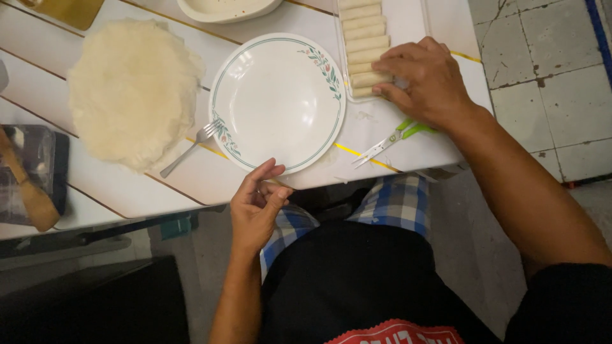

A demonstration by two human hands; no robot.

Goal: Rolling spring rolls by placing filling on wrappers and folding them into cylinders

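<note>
Right hand (426,80) flat on rolled wrappers (364,48) in clear tray (414,19), grasping nothing; left hand (256,204) loosely curled, empty, at plate (278,102) rim (scissors (390,141) just beside).

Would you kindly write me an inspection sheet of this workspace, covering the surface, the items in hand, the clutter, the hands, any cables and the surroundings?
Surface: white slatted table with thin yellow lines.
Job's things: row of pale rolls in a clear tray; empty floral-rimmed plate; stack of round wrappers.
Clutter: fork leaning on the plate rim; green-handled scissors; white dish at the top edge; wooden spoon on a dark container.
Hands: right hand rests on the nearest rolls; left hand by the plate's near edge, holding nothing.
Cables: nothing seen.
Surroundings: worn tiled floor.
</note>
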